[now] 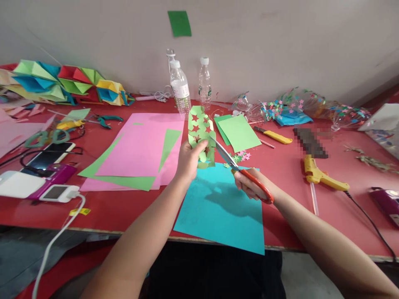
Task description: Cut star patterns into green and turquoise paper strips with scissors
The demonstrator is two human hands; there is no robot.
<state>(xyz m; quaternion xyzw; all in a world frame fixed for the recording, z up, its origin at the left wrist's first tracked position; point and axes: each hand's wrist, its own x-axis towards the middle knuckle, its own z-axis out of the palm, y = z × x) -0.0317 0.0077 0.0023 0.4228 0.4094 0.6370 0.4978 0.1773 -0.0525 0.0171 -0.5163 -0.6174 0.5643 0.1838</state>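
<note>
My left hand (189,160) pinches a light green paper (200,118) that has several star-shaped holes through it and ragged edges. In my right hand (249,185) is a pair of scissors (260,189) with red handles. Their blades point up and left, and the tips reach the right edge of the green paper. Below both hands lies a turquoise sheet (218,216), with faint outlines at its left side and hand shadows across it. Small cut paper stars (241,156) in green and pink are heaped just beyond that sheet.
Pink sheets (140,141) with green pieces lie left; light green sheets (239,132) lie right. Clear plastic bottles (181,89) stand at the back. A yellow utility knife (277,136) and a yellow glue gun (324,178) with its cord are right. A phone (48,158) and power strip (52,178) are left.
</note>
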